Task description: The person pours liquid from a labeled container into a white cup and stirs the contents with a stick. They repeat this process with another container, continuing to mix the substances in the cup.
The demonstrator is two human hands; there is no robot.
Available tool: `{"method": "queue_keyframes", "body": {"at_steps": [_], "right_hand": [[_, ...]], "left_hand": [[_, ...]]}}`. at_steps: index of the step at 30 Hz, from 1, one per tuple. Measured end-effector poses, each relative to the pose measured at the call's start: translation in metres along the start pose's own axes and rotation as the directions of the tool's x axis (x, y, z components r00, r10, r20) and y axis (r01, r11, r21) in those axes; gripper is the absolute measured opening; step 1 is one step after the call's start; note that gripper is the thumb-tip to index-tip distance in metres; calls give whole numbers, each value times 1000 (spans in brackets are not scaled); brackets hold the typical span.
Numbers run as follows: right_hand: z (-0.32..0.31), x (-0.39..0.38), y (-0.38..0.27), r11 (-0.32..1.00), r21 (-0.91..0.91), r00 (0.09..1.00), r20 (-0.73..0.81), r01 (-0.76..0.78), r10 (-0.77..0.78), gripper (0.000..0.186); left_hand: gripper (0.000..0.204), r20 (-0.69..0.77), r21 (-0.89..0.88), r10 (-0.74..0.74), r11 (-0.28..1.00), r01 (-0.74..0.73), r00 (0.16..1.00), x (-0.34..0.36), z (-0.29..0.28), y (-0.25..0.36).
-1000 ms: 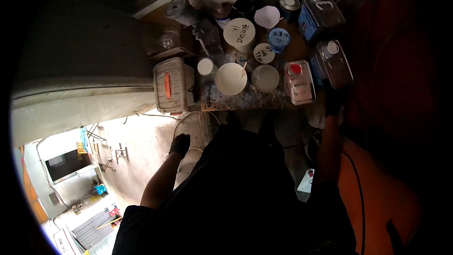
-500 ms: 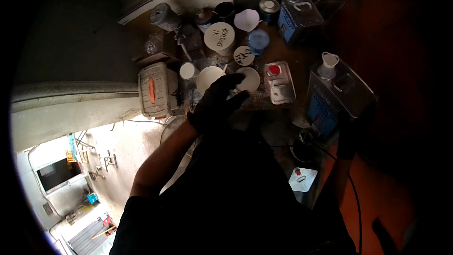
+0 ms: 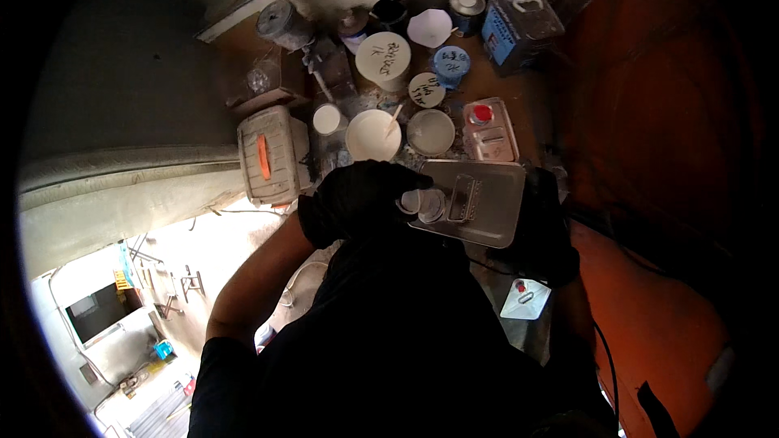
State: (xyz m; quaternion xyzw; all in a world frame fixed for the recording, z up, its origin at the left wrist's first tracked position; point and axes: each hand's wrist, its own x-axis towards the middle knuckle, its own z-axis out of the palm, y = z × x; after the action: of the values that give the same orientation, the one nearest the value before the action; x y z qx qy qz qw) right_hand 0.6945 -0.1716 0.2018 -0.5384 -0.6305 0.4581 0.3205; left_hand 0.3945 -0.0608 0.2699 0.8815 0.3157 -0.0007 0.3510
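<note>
The step in hand looks to be working the cap [image 3: 410, 199] at the spout [image 3: 432, 205] of the metal can [image 3: 499, 199], mid-frame by the lower edge of the desk [image 3: 495, 85]; whether it's on or off I can't tell. The left hand [image 3: 349, 195] has its grip nearly closed, fingers pinched about the cap. The right hand [image 3: 545, 231] is against the can's right side, its grip too dark to judge, and the next move seems to call for a steady can.
</note>
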Motion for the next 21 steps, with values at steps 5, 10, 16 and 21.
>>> {"method": "queue_keyframes", "body": {"at_steps": [5,10,16,21], "right_hand": [[49,24,-52,945,-290,988,25,153,-152,85],[96,42,-74,883,-443,988,57,154,-144,105],[135,52,-68,868,-492,995,100,74,-28,108],[165,65,-87,843,-538,997,70,8,36,96]], "left_hand": [[51,151,-213,-265,932,293,952,-56,17,-49],[50,28,-536,-338,789,299,941,-81,16,-73],[48,-68,-396,-58,918,26,996,-104,22,-146],[46,260,-377,-238,867,325,936,-92,5,-172]]}}
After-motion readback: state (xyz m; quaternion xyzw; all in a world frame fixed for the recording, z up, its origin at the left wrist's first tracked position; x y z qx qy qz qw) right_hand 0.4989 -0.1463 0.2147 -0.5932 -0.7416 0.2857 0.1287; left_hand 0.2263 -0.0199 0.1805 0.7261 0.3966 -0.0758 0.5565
